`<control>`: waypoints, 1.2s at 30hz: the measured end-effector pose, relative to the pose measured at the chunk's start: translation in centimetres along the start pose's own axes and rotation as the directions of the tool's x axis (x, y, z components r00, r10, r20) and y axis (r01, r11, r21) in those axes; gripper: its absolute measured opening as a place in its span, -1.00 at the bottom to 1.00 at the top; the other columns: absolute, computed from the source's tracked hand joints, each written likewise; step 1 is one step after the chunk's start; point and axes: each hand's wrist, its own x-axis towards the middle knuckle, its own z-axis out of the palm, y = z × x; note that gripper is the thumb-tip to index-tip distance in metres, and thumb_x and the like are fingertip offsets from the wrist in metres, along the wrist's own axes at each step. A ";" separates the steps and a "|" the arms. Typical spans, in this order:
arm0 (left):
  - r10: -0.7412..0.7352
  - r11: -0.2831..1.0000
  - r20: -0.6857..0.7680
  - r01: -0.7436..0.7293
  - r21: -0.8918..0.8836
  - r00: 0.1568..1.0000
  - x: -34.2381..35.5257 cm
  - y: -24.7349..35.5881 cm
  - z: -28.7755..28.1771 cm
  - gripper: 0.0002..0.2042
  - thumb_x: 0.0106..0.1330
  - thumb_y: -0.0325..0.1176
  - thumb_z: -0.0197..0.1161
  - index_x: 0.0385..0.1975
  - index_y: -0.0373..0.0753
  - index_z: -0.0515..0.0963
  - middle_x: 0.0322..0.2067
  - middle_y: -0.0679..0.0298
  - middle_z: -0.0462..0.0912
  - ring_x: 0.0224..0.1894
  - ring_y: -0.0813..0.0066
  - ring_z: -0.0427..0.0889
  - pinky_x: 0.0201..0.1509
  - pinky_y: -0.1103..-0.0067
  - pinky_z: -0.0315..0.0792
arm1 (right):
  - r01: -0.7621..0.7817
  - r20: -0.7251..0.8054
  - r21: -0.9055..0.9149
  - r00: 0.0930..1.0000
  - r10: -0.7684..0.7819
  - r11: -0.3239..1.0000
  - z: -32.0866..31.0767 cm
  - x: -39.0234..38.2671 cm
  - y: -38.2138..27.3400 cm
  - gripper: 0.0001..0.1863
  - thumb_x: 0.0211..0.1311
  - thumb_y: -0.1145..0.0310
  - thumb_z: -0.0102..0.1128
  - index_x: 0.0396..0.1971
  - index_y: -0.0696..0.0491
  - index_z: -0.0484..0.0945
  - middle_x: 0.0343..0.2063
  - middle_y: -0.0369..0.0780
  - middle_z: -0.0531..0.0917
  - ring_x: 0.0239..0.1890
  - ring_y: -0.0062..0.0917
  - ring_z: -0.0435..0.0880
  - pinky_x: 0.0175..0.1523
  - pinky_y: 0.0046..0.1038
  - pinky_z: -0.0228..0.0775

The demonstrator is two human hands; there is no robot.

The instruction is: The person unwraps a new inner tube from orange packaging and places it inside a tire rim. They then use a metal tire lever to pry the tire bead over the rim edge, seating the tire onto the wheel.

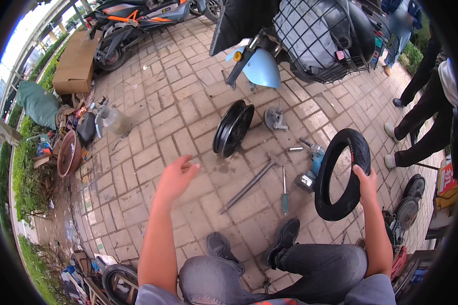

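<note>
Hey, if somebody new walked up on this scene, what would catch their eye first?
Probably the black tyre gripped in the person's right hand, held up right of centre. Next might come the bare black wheel rim standing on the brick paving near the middle, ahead of the empty left hand. The bright orange-and-dark motorbike at the upper left also stands out.

1. Tire (336,209): small red sidewall marking, too small to read.
2. Black power-tool battery (306,183): white lettering.
3. Red-and-yellow box (447,179), right edge: large white lettering, partly cropped.
</note>
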 end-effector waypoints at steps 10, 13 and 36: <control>0.192 0.968 -0.170 -0.157 0.197 0.967 17.5 -3.4 12.7 0.01 -0.11 -0.08 0.49 0.28 -0.47 0.06 0.13 -0.24 0.33 0.20 -0.09 0.30 0.26 0.29 0.21 | -0.090 -0.053 -0.029 0.995 0.088 0.996 1.8 2.3 -0.9 -0.46 -0.05 0.30 0.37 -0.08 0.24 0.41 -0.29 -0.21 0.56 -0.30 -0.56 0.54 -0.16 -0.52 0.42; 0.144 0.989 -0.187 -0.134 0.065 0.972 20.1 -4.1 14.5 -0.13 -0.08 -0.21 0.45 0.24 -0.43 0.17 -0.01 -0.13 0.49 0.03 -0.01 0.48 0.13 0.35 0.35 | -0.061 -0.054 -0.170 0.997 0.052 0.984 2.2 3.1 -1.3 -0.45 -0.05 0.25 0.40 -0.11 0.24 0.43 -0.24 -0.18 0.58 -0.23 -0.57 0.52 -0.08 -0.52 0.38; 0.384 0.896 -0.484 -0.444 -0.012 0.787 -9.5 14.8 1.4 -0.62 -0.08 -0.39 0.41 -0.31 -0.44 0.45 -0.41 0.23 0.55 -0.39 0.56 0.47 -0.25 0.59 0.39 | 0.195 0.171 -0.084 0.969 -0.178 0.977 -0.3 -5.4 -3.8 -0.29 -0.15 0.17 0.43 -0.06 0.34 0.39 -0.24 -0.04 0.62 -0.21 -0.43 0.62 -0.06 -0.42 0.45</control>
